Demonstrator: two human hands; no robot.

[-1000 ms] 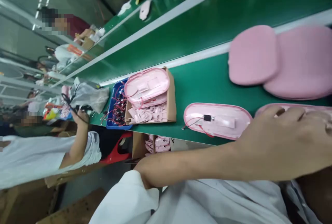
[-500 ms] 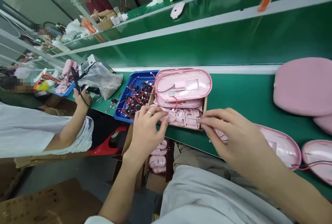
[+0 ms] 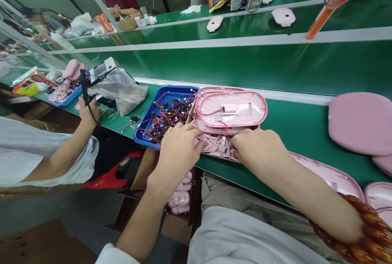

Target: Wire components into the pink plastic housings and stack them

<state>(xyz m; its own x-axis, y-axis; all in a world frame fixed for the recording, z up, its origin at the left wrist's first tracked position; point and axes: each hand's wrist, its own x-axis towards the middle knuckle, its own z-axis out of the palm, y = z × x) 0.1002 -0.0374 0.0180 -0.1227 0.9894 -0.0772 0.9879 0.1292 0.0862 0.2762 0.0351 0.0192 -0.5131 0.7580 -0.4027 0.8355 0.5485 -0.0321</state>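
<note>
Small pink plastic pieces (image 3: 218,145) fill a shallow cardboard box on the green table. Stacked pink oval shells (image 3: 248,111) with red wires lie over the box's back part. My left hand (image 3: 180,145) is at the box's left end, thumb and fingers apart, over the pieces; its fingertips are partly hidden. At the right end, my right hand (image 3: 255,143) reaches down into the pieces with curled fingers, and its fingertips are out of sight. A blue tray (image 3: 143,135) of black parts with red wires adjoins the box on the left.
Large pink covers (image 3: 361,123) and more oval shells (image 3: 327,170) lie to the right. Left of the tray is a clear bag of small bits (image 3: 131,96). A co-worker's hand (image 3: 88,111) holds a black tool there. An orange fan (image 3: 332,5) stands on the shelf.
The view has shifted. My right hand has moved from the box's right edge in over the pieces, its fingers now curled down. My left hand remains at the left end.
</note>
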